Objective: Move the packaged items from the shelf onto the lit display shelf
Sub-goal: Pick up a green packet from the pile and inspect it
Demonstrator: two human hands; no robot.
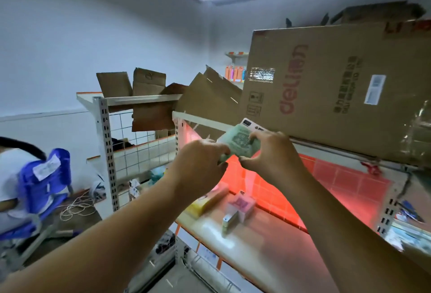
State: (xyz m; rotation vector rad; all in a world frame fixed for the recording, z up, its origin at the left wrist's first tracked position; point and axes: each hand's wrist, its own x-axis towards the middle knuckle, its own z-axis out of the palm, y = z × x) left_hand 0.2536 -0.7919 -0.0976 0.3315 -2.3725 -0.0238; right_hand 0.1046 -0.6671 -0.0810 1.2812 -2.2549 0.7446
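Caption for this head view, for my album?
Left hand and right hand hold a green packet above the lit shelf holding a yellow pack and pink pack.

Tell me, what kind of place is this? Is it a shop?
Probably a small shop or its stockroom: a metal shelving rack, a big cardboard box on the top shelf, and a green package held over a red-lit display shelf.

a big carton (338,87) sits above the lit shelf (210,229) bearing packets (240,205).
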